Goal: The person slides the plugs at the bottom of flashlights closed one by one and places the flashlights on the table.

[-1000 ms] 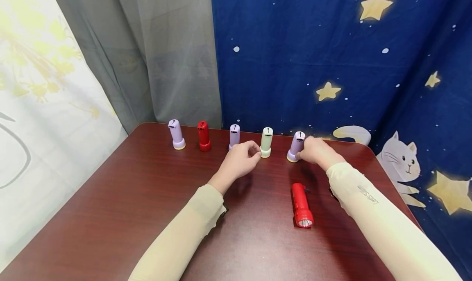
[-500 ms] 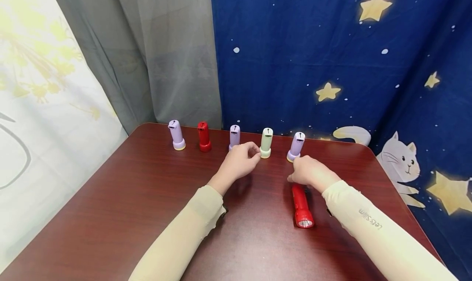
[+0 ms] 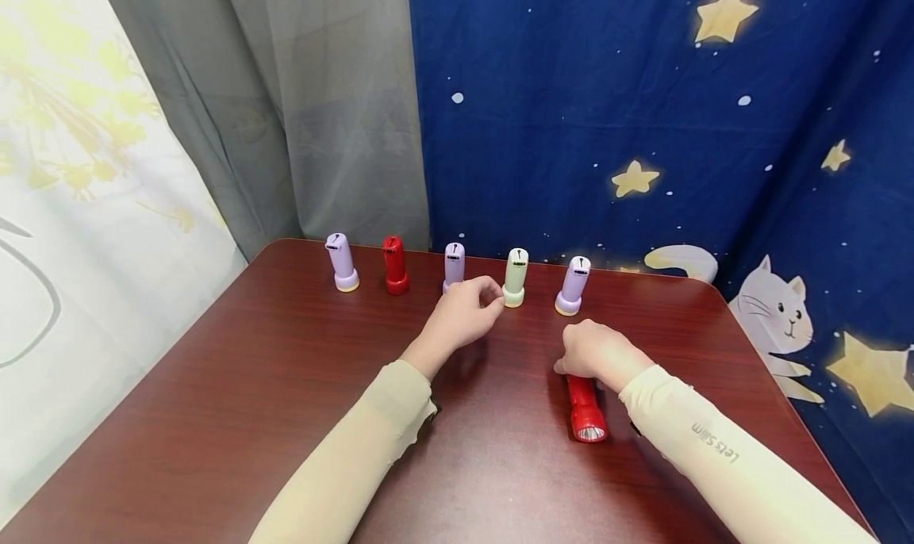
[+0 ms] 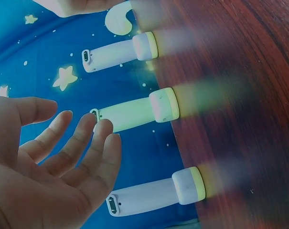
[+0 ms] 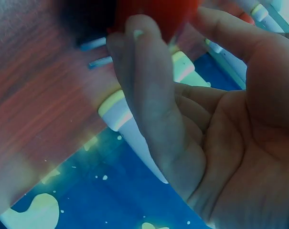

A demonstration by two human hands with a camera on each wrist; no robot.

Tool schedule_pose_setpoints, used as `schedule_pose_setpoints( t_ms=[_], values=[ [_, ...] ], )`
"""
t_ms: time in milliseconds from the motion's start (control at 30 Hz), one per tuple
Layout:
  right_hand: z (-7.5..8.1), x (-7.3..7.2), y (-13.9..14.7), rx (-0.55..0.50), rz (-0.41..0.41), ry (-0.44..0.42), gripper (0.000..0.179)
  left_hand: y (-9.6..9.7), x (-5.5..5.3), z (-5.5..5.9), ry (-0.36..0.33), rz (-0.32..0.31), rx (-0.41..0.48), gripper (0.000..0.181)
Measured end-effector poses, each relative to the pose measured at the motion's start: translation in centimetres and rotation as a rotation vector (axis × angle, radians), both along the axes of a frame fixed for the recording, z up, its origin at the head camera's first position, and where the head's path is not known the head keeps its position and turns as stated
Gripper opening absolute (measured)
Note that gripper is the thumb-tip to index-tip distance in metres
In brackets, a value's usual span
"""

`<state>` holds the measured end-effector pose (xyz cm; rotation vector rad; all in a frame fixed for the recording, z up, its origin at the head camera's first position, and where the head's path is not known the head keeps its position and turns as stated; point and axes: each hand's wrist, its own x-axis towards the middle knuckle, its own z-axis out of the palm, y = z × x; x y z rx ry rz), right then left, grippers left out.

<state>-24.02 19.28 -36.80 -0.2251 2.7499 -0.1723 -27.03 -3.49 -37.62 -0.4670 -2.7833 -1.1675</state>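
A red flashlight [image 3: 587, 414] lies on the table with its lens toward the near side. Its back end is covered by my right hand [image 3: 600, 350]; in the right wrist view the thumb and fingers pinch the red body [image 5: 158, 12], and two metal prongs [image 5: 99, 62] show beside it. My left hand [image 3: 462, 309] is held with loosely bent fingers, holding nothing, in front of a purple flashlight [image 3: 454, 263] and just left of a pale green flashlight [image 3: 515, 277]. Another purple flashlight [image 3: 574, 285] stands lens-down beyond my right hand.
Along the table's far edge, a red flashlight [image 3: 396, 266] and a purple flashlight [image 3: 343, 263] stand upright to the left. Behind the brown table [image 3: 214, 417] hang a grey curtain [image 3: 350, 116] and a blue starry curtain [image 3: 543, 132].
My right hand has left the rightmost purple flashlight standing, moved nearer, and taken hold of the lying red flashlight's back end. The left hand has stayed in place.
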Motion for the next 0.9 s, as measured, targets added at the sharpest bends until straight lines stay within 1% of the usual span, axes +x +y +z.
schedule_pose_setpoints(
  t_ms=[233, 333, 500, 600, 667, 767, 833, 900],
  values=[
    [-0.8, -0.2, 0.0, 0.007, -0.002, 0.015, 0.018, -0.1, 0.0, 0.1, 0.001, 0.005, -0.003, 0.015],
    [-1.0, -0.2, 0.0, 0.005, 0.005, 0.028, 0.017, -0.1, 0.1, 0.0, -0.011, 0.005, -0.001, 0.015],
    [-0.8, 0.0, -0.2, 0.009, 0.053, 0.083, 0.02, -0.2, 0.1, -0.2, -0.03, 0.005, -0.005, 0.015],
    [-0.2, 0.0, -0.5, -0.005, 0.074, 0.129, 0.023, -0.3, 0.3, -0.2, -0.032, 0.003, -0.001, 0.015],
    [0.3, -0.1, -0.8, -0.027, 0.077, 0.162, 0.024, -0.2, 0.5, -0.1, -0.033, -0.011, 0.0, 0.015],
    [1.4, -0.2, -1.1, -0.072, 0.076, 0.217, 0.026, 0.0, 1.0, 0.3, -0.037, -0.059, 0.004, 0.016],
    [2.2, -0.1, -1.4, -0.099, 0.083, 0.273, 0.027, 0.1, 1.4, 0.7, -0.041, -0.102, 0.01, 0.018],
    [3.0, 0.2, -1.6, -0.135, 0.084, 0.33, 0.027, 0.2, 1.9, 1.1, -0.06, -0.14, 0.026, 0.022]
  ],
)
